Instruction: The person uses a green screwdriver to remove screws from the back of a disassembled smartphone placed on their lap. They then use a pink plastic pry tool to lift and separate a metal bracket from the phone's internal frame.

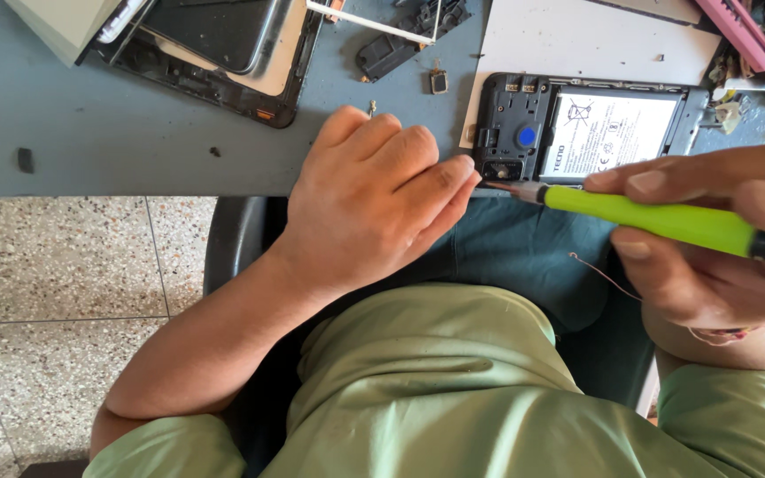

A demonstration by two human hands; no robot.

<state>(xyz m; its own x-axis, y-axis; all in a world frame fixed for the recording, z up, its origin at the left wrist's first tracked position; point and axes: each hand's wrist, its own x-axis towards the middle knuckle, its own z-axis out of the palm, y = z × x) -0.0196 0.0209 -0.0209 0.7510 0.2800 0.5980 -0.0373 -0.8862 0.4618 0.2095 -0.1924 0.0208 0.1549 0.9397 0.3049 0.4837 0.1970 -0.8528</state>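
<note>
My left hand (374, 199) lies curled at the near edge of the grey table (117, 133), fingers folded in and their tips pressed together just beside the lower left corner of the opened phone (591, 128). Whether they pinch something small there, I cannot tell. My right hand (710, 235) is closed around the green screwdriver (657, 221), thumb below and fingers over the top, holding it nearly level. Its metal tip points left and meets the phone's bottom edge, right against my left fingertips (464, 168).

The phone lies face down at the table's edge with its back cover off, so the white battery (608, 133) and the dark frame with a blue round part (527, 136) show. It rests partly on a white sheet (577, 40). Further back to the left lies another opened device with a dark screen (214, 44), and between them a few small black parts (391, 53). A pink tool (737, 31) sits at the far right corner.
</note>
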